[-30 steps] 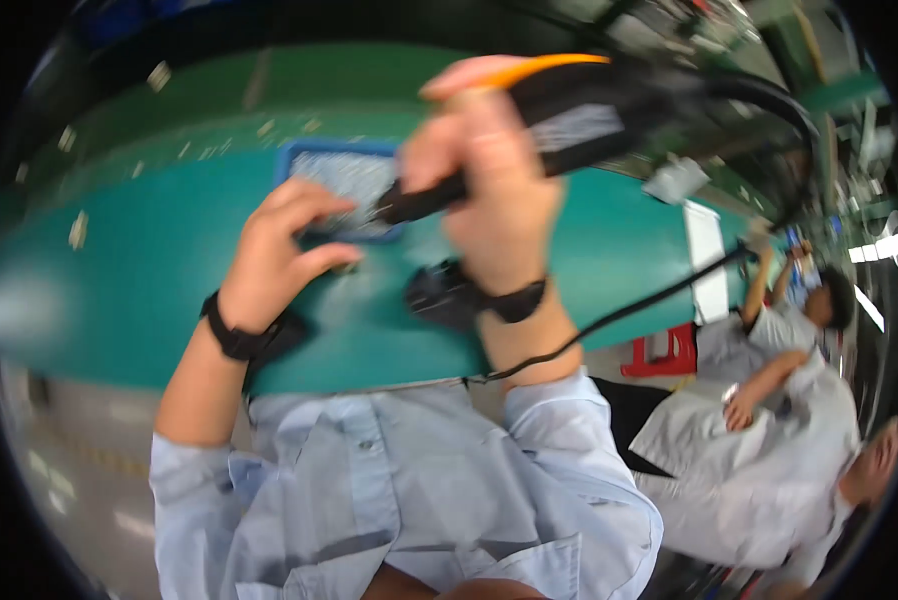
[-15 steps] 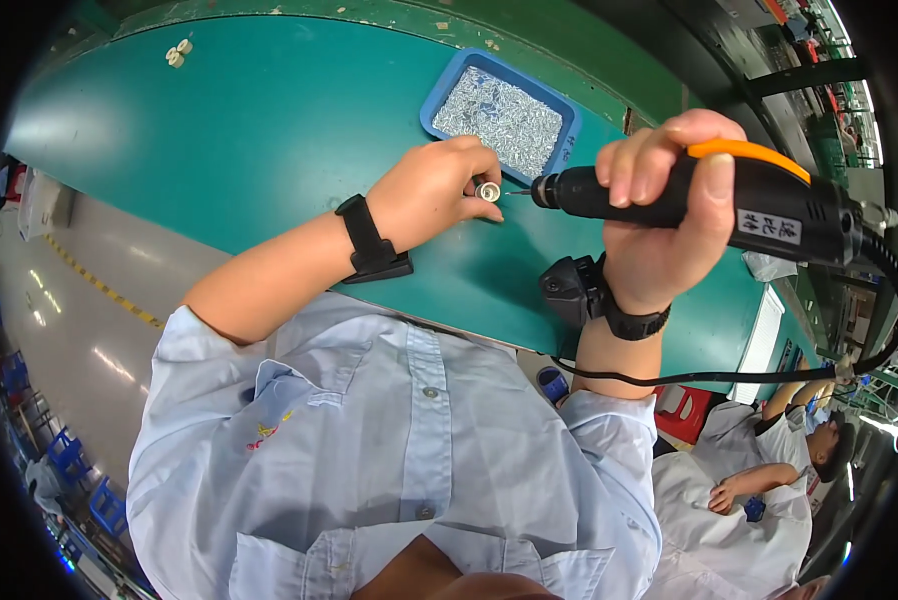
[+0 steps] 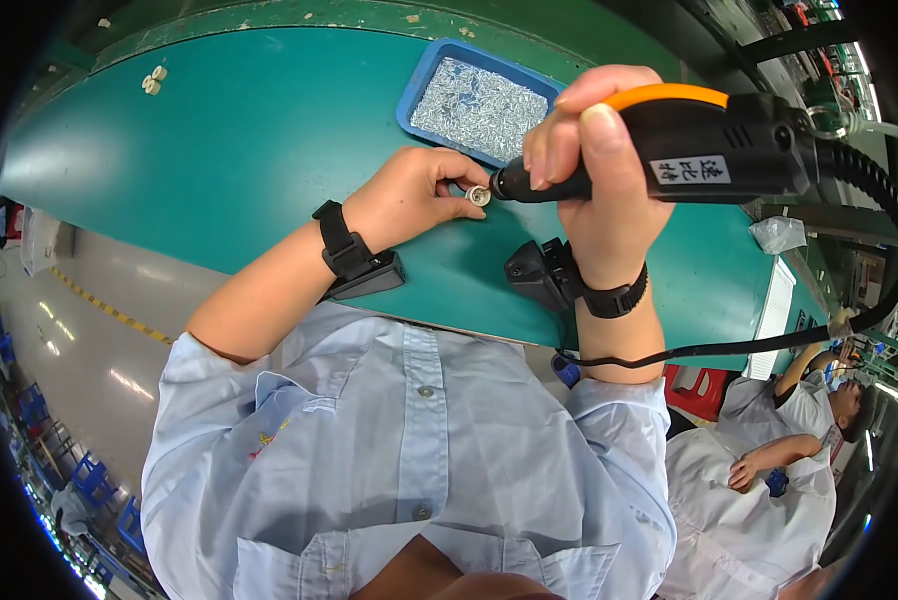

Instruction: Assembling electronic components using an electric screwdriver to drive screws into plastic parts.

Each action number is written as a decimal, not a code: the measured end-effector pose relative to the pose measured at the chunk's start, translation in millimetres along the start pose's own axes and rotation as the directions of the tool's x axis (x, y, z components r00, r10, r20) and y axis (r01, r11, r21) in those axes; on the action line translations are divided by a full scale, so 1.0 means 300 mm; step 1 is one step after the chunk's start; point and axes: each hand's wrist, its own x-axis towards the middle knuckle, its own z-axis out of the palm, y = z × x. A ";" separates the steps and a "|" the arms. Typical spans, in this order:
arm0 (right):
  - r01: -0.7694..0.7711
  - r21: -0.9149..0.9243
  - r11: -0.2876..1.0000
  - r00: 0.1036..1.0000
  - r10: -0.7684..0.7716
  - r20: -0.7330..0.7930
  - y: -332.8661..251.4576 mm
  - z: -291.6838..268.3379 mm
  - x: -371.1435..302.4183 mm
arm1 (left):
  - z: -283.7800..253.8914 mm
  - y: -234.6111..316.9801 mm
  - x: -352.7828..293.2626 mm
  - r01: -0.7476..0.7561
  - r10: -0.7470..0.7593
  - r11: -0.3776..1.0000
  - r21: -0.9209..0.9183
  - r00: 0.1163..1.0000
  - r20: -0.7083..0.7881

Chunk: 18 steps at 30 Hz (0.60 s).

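Item, centre frame: my left hand pinches a small silver part; my right hand grips the black-and-orange electric screwdriver, tip touching that part. Fastening looks under way, unfinished. Beyond, upper centre: blue tray heaped with screws on the green table.

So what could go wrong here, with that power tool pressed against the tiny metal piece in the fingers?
The left hand pinches a very small metal part right at the tip of the electric screwdriver, so a slip might jab the fingertips. The part could also drop onto the green table. The tool's black cable hangs past the right hand and wrist, so it might snag. The blue tray of screws sits close enough to get knocked.
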 end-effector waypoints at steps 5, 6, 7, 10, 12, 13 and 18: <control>0.022 -0.019 1.000 1.000 -0.021 0.019 0.020 -0.002 -0.003 | 0.000 0.012 -0.002 0.035 -0.035 0.999 0.024 0.999 -0.002; 0.022 -0.019 1.000 1.000 -0.021 0.018 0.020 -0.001 -0.004 | 0.001 0.013 -0.004 0.037 -0.037 0.999 0.028 0.999 -0.004; 0.022 -0.016 1.000 1.000 -0.021 0.017 0.019 -0.001 -0.007 | 0.003 0.014 -0.006 0.039 -0.039 0.999 0.032 0.999 -0.006; 0.024 -0.010 1.000 1.000 -0.024 0.016 0.018 0.003 -0.011 | 0.005 0.017 -0.009 0.040 -0.040 0.998 0.046 0.999 -0.002; 0.023 -0.025 0.999 0.999 -0.022 0.024 0.019 0.007 -0.022 | 0.011 0.018 -0.018 0.044 -0.044 0.998 0.050 0.999 0.001; 0.026 -0.032 0.999 0.999 -0.025 0.030 0.019 0.007 -0.020 | 0.008 0.023 -0.015 0.042 -0.042 0.998 0.049 0.999 0.005; 0.002 -0.020 1.000 0.999 -0.001 0.045 0.025 0.015 -0.012 | 0.006 0.002 -0.011 0.037 -0.037 0.999 0.003 0.999 0.008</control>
